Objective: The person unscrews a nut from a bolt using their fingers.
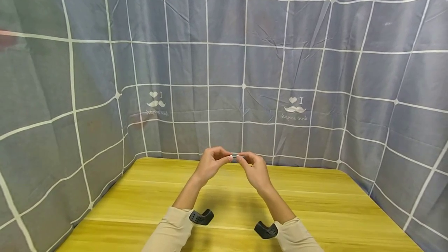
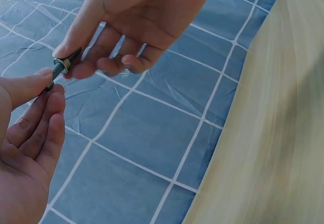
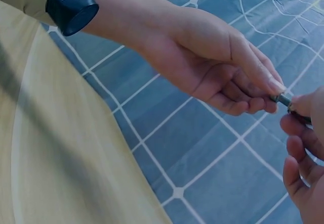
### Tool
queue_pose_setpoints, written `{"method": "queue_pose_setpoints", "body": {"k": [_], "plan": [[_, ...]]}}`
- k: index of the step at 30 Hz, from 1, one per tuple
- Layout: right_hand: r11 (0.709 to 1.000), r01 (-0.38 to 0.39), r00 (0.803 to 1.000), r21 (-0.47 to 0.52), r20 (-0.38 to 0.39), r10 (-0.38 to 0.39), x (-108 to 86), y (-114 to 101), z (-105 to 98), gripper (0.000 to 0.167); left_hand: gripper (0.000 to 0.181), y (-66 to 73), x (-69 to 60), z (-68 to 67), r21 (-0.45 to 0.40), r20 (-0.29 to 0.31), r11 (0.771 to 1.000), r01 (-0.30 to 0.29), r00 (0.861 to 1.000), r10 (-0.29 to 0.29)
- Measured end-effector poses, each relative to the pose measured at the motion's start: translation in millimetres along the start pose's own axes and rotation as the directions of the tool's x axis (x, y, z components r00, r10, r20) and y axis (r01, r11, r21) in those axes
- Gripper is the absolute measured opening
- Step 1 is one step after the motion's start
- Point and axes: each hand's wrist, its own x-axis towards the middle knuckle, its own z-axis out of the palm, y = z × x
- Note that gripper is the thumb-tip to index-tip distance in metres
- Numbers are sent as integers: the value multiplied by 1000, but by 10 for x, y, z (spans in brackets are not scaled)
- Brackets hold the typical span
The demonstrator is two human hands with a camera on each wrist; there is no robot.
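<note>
A small metal bolt (image 1: 234, 156) spans the gap between the two hands, above the table's far edge. My left hand (image 1: 209, 165) pinches one end with thumb and fingers; my right hand (image 1: 256, 171) pinches the other. In the left wrist view, the threaded shank (image 2: 57, 71) shows between left hand (image 2: 28, 143) and right hand (image 2: 136, 24), with a ring-like washer or nut (image 2: 61, 65) by the right fingertips. The right wrist view shows the bolt (image 3: 284, 101) between left hand (image 3: 202, 57) and right hand (image 3: 309, 143), its ends partly hidden by fingers.
A yellow wood-grain table (image 1: 231, 205) lies below both forearms. Grey curtains (image 1: 224, 65) with white grid lines hang behind it and at both sides. Black wrist devices (image 1: 202, 217) sit at the inner sides of both beige sleeves (image 1: 171, 228).
</note>
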Motion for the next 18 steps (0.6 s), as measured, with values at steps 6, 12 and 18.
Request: {"method": "queue_pose_setpoints", "body": {"k": [6, 12, 18], "plan": [[999, -15, 1000, 47, 19, 14, 8, 13, -9, 25, 12, -20, 5, -14, -2, -5, 1000, 7, 1000, -7], [999, 4, 1000, 44, 15, -5, 18, 76, -2, 20, 11, -30, -1, -14, 6, -6, 1000, 13, 1000, -13], [999, 14, 1000, 46, 21, -15, 30, 77, -10, 22, 11, -41, 9, -17, 12, -6, 999, 33, 999, -33]]}}
